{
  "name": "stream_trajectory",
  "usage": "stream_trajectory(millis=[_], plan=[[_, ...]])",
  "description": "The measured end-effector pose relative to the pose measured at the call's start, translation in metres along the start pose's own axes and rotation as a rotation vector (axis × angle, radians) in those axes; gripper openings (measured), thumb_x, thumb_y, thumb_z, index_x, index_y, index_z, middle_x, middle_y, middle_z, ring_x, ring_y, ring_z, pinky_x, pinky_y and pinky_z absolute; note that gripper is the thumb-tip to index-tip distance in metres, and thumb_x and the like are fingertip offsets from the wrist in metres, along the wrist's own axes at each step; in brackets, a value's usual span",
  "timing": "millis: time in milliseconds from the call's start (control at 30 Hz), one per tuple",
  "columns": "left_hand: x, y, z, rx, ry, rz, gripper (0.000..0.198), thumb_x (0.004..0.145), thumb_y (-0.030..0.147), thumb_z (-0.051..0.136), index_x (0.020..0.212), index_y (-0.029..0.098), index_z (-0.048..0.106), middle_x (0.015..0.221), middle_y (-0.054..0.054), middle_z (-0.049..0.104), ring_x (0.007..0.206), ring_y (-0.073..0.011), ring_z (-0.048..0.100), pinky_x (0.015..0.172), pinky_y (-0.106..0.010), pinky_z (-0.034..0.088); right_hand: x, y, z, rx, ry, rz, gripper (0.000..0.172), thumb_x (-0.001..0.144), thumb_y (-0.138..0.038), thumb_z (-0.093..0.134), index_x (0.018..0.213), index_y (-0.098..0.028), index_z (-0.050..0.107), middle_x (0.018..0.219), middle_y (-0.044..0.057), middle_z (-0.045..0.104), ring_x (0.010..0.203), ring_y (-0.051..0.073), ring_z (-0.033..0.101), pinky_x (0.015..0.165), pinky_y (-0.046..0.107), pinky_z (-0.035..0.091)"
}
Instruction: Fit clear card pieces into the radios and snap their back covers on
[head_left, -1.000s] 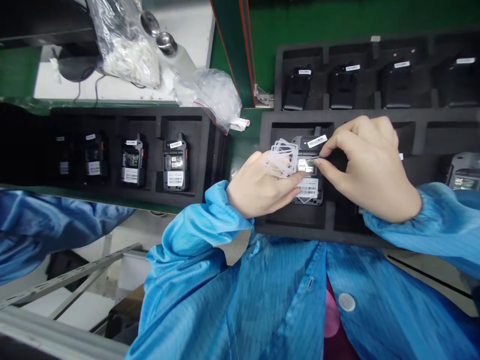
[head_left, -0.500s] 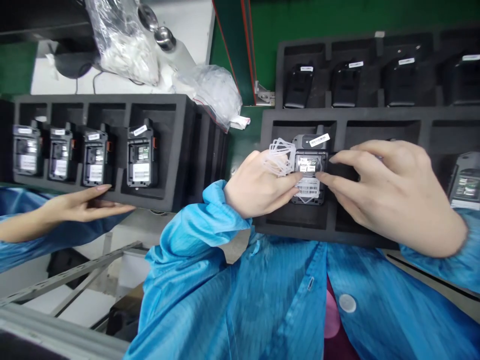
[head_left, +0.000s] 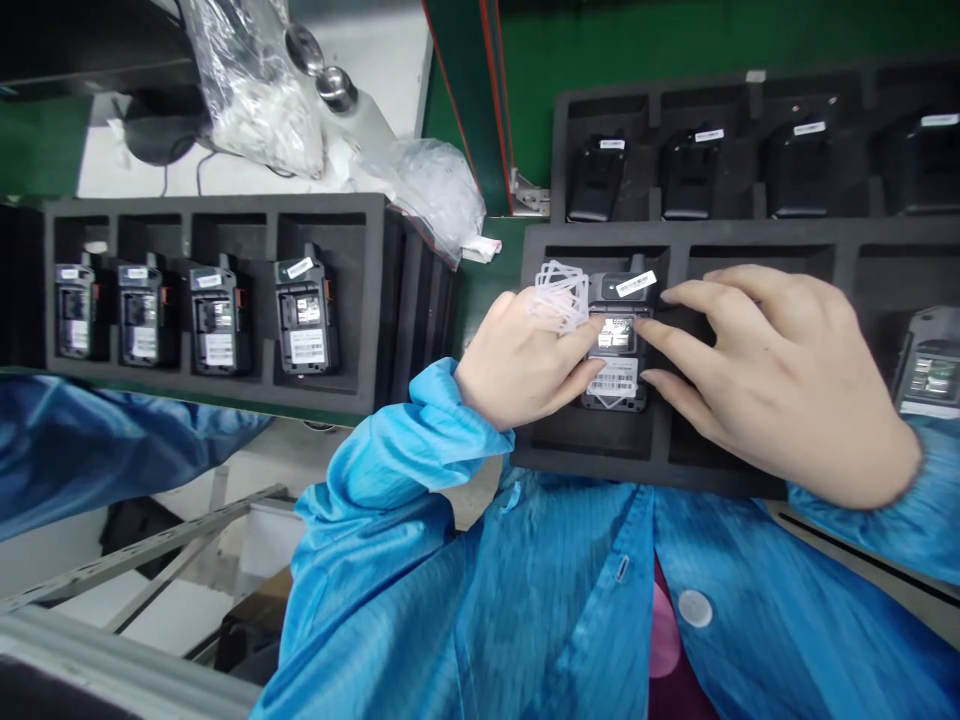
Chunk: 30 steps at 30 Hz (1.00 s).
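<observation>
A black handheld device [head_left: 616, 362] lies in a compartment of the foam tray [head_left: 585, 455] in front of me, its battery bay uncovered, with metal contacts and a barcode label inside. My left hand [head_left: 517, 355] rests over its left side, index finger and thumb at the bay. Several thin, whitish rectangular frames [head_left: 561, 297] are fanned out in that hand, looking tucked between its fingers. From the right, my right hand [head_left: 787, 380] reaches in with spread fingers, the tips at the device's right edge. Whether it holds anything small is not visible.
Another device [head_left: 930, 370] sits at the tray's right. Behind stands a second tray [head_left: 651, 205] of black devices. On the left is a tray [head_left: 367, 300] holding several opened devices, with plastic bags [head_left: 435, 190] and an open flask [head_left: 360, 110] behind it. A co-worker's sleeve [head_left: 112, 440] shows below.
The co-worker's hand has left the left tray's front edge, and that tray sits slightly further right. My left index finger moved up a little within the bay; my right thumb has spread from the index.
</observation>
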<state>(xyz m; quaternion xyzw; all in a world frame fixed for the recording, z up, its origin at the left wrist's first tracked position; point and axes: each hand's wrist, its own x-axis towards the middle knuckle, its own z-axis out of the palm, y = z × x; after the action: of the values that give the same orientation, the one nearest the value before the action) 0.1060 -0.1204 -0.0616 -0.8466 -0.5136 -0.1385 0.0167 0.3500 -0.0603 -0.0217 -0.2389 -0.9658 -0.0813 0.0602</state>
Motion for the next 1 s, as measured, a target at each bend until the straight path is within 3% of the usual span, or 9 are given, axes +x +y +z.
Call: stream_trajectory(millis=[133, 267, 500, 700, 833, 1000], plan=[[-0.002, -0.001, 0.001, 0.010, 0.027, 0.030, 0.049, 0.105, 0.043, 0.040, 0.136, 0.016, 0.067, 0.115, -0.020, 0.071, 0.102, -0.0350, 0.065, 0.080, -0.044, 0.044, 0.002, -0.001, 0.001, -0.009, -0.024, 0.000, 0.038, 0.099, -0.040, 0.056, 0.129, -0.018, 0.064, 0.137, 0.017, 0.061, 0.128, 0.041, 0.055, 0.092, 0.055, 0.049], [-0.004, 0.000, -0.001, 0.018, -0.017, 0.017, 0.047, 0.104, 0.041, 0.041, 0.138, 0.017, 0.065, 0.119, -0.020, 0.070, 0.106, -0.0355, 0.064, 0.082, -0.045, 0.043, 0.003, -0.001, 0.001, -0.063, -0.029, -0.004, 0.037, 0.101, -0.042, 0.051, 0.127, -0.019, 0.065, 0.138, 0.015, 0.059, 0.130, 0.038, 0.053, 0.094, 0.052, 0.047], [-0.002, 0.005, -0.003, 0.104, 0.008, 0.022, 0.045, 0.105, 0.038, 0.040, 0.130, 0.015, 0.070, 0.108, -0.019, 0.073, 0.098, -0.0346, 0.066, 0.076, -0.043, 0.042, 0.001, 0.000, 0.001, -0.076, 0.024, -0.060, 0.040, 0.095, -0.042, 0.063, 0.124, -0.015, 0.068, 0.135, 0.015, 0.061, 0.125, 0.038, 0.055, 0.091, 0.051, 0.047], [-0.003, 0.003, 0.000, 0.037, 0.003, 0.025, 0.046, 0.105, 0.036, 0.038, 0.134, 0.017, 0.068, 0.109, -0.019, 0.072, 0.101, -0.0347, 0.066, 0.077, -0.043, 0.043, -0.001, 0.000, -0.001, -0.015, 0.044, -0.094, 0.025, 0.099, -0.035, 0.057, 0.110, -0.018, 0.071, 0.133, 0.012, 0.063, 0.123, 0.036, 0.056, 0.089, 0.050, 0.046], [-0.006, 0.002, -0.008, -0.163, 0.008, -0.023, 0.044, 0.102, 0.028, 0.040, 0.135, 0.017, 0.067, 0.095, -0.013, 0.071, 0.089, -0.0275, 0.064, 0.076, -0.040, 0.044, -0.001, -0.001, -0.001, 0.074, 0.030, -0.063, 0.025, 0.099, -0.033, 0.056, 0.109, -0.017, 0.071, 0.129, 0.012, 0.064, 0.121, 0.035, 0.056, 0.090, 0.050, 0.047], [-0.013, 0.004, -0.017, -0.720, 0.159, -0.162, 0.040, 0.096, 0.018, 0.049, 0.130, 0.023, 0.070, 0.091, -0.004, 0.070, 0.067, -0.0142, 0.050, 0.067, -0.031, 0.042, 0.012, -0.007, 0.002, 0.209, 0.029, -0.059, 0.018, 0.099, -0.025, 0.055, 0.104, -0.019, 0.071, 0.118, 0.010, 0.062, 0.114, 0.031, 0.054, 0.090, 0.045, 0.046]])
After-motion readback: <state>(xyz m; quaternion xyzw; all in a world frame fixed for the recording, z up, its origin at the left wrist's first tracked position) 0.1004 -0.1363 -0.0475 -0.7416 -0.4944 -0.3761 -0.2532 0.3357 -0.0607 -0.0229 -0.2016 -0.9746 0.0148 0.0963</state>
